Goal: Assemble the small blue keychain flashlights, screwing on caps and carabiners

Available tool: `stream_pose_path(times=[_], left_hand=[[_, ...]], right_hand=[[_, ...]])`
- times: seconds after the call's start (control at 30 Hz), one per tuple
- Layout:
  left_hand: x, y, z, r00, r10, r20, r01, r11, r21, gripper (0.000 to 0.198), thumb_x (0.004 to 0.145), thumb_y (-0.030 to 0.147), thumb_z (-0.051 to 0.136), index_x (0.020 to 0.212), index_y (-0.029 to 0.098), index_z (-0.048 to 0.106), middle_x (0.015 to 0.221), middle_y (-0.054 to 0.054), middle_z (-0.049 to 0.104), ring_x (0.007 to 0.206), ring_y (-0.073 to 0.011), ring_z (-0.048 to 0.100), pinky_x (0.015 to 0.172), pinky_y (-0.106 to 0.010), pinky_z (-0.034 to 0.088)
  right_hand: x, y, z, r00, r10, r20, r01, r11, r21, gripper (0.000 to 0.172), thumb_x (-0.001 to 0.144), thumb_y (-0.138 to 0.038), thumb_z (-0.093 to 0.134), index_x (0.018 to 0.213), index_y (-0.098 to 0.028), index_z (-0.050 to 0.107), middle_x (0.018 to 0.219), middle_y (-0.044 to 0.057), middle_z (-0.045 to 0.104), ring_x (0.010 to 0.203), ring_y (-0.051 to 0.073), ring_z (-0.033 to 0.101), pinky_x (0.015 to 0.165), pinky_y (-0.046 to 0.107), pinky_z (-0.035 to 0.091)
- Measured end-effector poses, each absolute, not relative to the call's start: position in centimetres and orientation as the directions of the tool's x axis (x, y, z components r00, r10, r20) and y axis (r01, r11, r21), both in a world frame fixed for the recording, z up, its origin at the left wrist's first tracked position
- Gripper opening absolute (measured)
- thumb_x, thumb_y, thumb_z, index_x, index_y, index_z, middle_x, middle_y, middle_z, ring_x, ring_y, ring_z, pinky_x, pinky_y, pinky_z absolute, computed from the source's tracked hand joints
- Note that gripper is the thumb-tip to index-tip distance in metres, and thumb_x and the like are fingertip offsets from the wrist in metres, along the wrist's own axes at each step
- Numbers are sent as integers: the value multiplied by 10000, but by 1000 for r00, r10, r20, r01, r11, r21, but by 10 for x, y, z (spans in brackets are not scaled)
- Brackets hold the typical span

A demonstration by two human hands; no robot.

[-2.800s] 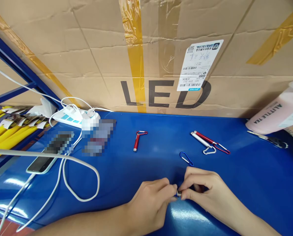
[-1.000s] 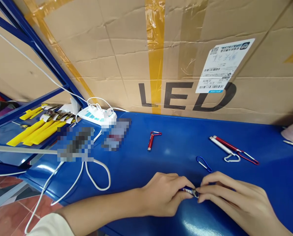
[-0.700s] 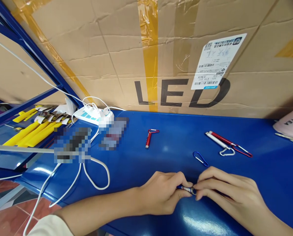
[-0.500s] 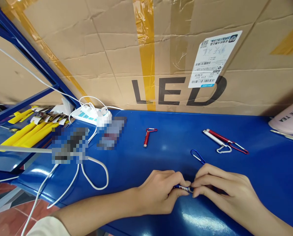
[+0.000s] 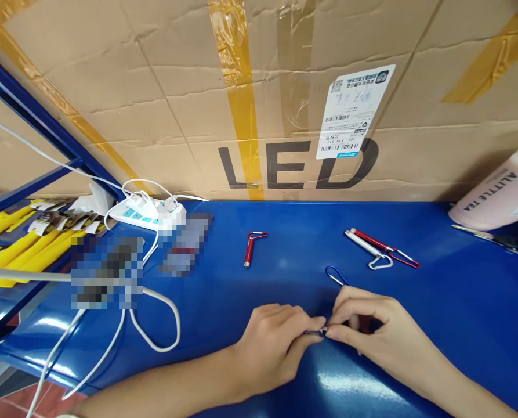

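Low in the head view, my left hand [image 5: 276, 342] pinches a small dark blue cylinder [image 5: 313, 332] between thumb and finger. My right hand [image 5: 372, 328] is closed at the cylinder's right end, its fingertips meeting those of my left hand. What its fingertips hold is too small to make out. A blue carabiner [image 5: 337, 276] lies just beyond my right hand, partly hidden by it. Farther back are a short red penlight with a clip [image 5: 249, 251], and a silver penlight [image 5: 363, 244] beside a red one [image 5: 372, 239], each with a carabiner.
A large cardboard box [image 5: 176, 104] stands along the back of the blue table [image 5: 224, 290]. At the left are a white power strip [image 5: 141, 213], white cables [image 5: 178, 325] and yellow-handled items [image 5: 45, 249]. A pink bottle [image 5: 489, 194] and keys [image 5: 511, 242] lie at the right.
The camera view has shifted, so the table items appear farther left. My right hand's fingers have curled differently around the cylinder's end, and less of the cylinder shows.
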State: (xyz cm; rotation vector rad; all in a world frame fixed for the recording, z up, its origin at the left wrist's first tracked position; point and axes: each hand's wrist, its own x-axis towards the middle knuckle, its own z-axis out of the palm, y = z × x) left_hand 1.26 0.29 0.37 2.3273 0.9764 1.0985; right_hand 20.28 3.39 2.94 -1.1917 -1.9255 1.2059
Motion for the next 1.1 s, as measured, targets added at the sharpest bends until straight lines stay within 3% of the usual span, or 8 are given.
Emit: stream_pose_path(times=[0.23,0.5,0.7,1.1], left_hand=[[14,1,11,400,824,402,478,-562,675,124,909,163,521,1020,159,575,778,-5,663,598,-103,589,571,-190,422],[14,6,16,325,929,179,466,-322,824,145,917,186,467,998,195,586,737,23,599,624,-97,545,606,-183,411],[17,7,13,356,929,105,425,-261,867,148,927,209,441,982,185,577,671,32,562,606,-97,529,617,-190,396],[13,11,17,342,935,96,404,-238,883,177,945,258,424,1010,197,577,650,33,536,590,-89,499,571,-182,360]], right_hand=[[203,34,22,-427,881,202,280,342,-897,181,787,-288,656,662,-157,671,686,17,570,413,27,421,386,137,349],[204,31,18,-381,797,469,296,585,-755,59,837,-182,624,850,-169,681,861,30,559,464,14,451,421,143,404],[204,32,14,-466,757,458,309,624,-718,87,820,-181,653,893,-192,700,874,22,575,493,19,476,442,129,424],[206,34,19,-384,770,509,339,630,-699,146,866,-275,612,839,-182,720,839,28,594,522,34,517,471,141,444]])
